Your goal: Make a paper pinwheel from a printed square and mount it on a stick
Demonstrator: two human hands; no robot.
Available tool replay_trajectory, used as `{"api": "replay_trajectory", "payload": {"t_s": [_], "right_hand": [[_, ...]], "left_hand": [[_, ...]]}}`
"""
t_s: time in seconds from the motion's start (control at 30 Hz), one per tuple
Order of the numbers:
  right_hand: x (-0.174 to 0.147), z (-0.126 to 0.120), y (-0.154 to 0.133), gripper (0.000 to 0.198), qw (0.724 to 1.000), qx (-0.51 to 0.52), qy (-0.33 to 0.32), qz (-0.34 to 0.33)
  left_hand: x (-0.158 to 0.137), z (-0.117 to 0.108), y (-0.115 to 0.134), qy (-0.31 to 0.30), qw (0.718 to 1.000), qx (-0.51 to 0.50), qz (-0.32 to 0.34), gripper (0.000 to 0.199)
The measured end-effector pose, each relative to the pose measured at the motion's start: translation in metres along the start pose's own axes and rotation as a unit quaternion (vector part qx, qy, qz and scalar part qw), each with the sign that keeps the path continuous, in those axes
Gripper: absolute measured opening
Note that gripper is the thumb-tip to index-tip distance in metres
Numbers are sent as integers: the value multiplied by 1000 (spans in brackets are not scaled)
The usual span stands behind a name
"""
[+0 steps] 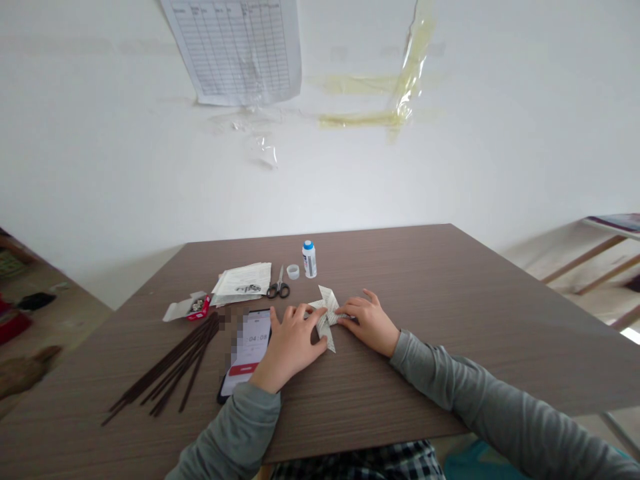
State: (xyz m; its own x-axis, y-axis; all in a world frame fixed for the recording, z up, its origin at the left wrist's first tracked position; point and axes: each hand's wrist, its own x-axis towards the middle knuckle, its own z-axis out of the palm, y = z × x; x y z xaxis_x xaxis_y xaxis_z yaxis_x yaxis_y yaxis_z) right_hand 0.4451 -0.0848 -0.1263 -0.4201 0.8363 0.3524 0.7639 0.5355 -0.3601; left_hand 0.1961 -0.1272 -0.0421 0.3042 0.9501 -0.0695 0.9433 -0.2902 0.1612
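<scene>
A folded paper pinwheel with printed text on it lies flat on the table in front of me. My left hand holds it from the left, index fingertip near its centre and thumb at the lower blade; the other fingers are bent and partly hide the left blade. From the right, my right hand pinches the right blade between thumb and fingers, with one finger raised. Left of my left hand lies a phone showing a running timer, its edge partly covered by that hand.
Behind the pinwheel stand a white bottle with a blue cap, a roll of clear tape and black-handled scissors. Further left are printed paper sheets, an open red box of small pins and several thin brown sticks. A wall rises behind the table.
</scene>
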Motion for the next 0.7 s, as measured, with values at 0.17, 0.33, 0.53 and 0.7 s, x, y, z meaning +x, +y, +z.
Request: {"api": "replay_trajectory", "payload": {"t_s": [0.17, 0.33, 0.53, 0.7], "right_hand": [[-1, 0, 2, 18, 1000, 3, -1, 0], [-1, 0, 2, 18, 1000, -5, 6, -12], [-1, -2, -2, 21, 1000, 5, -5, 4], [-1, -4, -4, 21, 1000, 13, -11, 8]], "left_hand": [[0, 0, 0, 3, 1000, -5, 10, 61], [0, 0, 0, 3, 1000, -3, 7, 61], [-1, -1, 1, 5, 1000, -13, 9, 61], [0, -2, 0, -2, 1000, -4, 7, 62]]}}
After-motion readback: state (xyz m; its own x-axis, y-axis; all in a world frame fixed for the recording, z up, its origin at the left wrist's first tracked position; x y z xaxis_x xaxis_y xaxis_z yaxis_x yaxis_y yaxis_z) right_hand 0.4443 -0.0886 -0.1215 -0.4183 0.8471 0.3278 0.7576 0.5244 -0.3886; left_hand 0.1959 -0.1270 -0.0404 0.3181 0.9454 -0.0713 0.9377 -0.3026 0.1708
